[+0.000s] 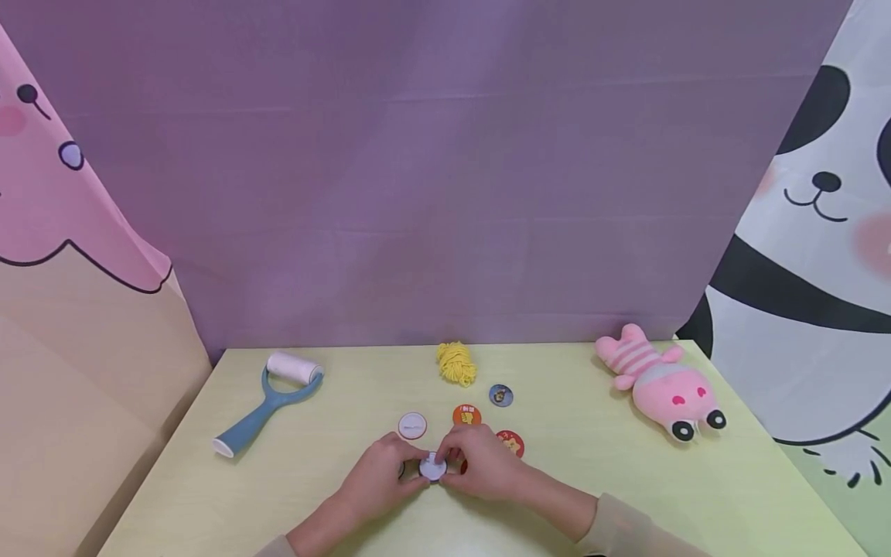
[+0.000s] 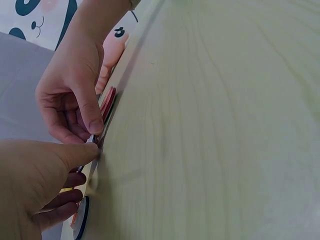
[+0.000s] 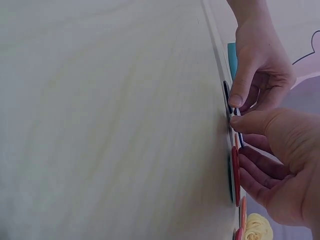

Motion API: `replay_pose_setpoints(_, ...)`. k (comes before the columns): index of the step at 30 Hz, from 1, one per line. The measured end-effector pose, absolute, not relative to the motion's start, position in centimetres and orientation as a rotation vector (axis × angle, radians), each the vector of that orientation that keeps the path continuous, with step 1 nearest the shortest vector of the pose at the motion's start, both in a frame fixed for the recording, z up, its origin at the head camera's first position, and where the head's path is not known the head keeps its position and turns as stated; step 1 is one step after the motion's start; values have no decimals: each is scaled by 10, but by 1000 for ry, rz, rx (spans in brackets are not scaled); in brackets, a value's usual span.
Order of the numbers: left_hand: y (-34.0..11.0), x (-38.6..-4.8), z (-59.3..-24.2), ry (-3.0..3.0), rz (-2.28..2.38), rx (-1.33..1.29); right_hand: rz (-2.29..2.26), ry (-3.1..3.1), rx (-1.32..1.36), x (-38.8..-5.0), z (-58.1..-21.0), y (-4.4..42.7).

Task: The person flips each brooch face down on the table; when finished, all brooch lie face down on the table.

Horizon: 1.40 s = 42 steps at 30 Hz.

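Observation:
Low in the middle of the head view, a small round badge (image 1: 433, 469) shows its white back between both hands. My left hand (image 1: 381, 476) pinches its left edge between thumb and finger. From the right, my right hand (image 1: 487, 464) pinches it too, with one fingertip over the white back. In the left wrist view the thumbs of the left hand (image 2: 35, 175) and right hand (image 2: 75, 90) nearly meet at the badge, just above the tabletop. The right wrist view has the right hand (image 3: 295, 160) close to several badges seen edge-on, including a red badge (image 3: 236, 175).
Around the hands lie a white-backed badge (image 1: 413, 425), an orange badge (image 1: 467, 415), a red badge (image 1: 512, 442) and a blue badge (image 1: 501, 395). Behind them is yellow yarn (image 1: 456, 363). A blue-handled roller (image 1: 267, 406) lies left, a pink plush toy (image 1: 661, 383) right.

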<state>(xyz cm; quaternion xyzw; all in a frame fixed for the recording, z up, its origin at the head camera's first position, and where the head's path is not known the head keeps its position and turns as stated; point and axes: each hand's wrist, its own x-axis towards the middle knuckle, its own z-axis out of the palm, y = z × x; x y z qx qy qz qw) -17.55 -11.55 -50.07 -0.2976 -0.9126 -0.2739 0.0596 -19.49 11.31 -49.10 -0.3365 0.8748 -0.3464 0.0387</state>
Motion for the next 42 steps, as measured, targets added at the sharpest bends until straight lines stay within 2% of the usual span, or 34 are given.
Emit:
replay_pose_setpoints(23,-112,-181,-499,-2780,-877,-919,-970,2692,-989,-192,-484,112)
replay_pose_setpoints(33,-114,-199,-481,-2768,-1057,-866,-987,2836,-932,-216,-460,134)
replay_pose_setpoints(42,-83,-218,-470,-2747,-1062,-853,-876,2943,-833,-234,-449,155)
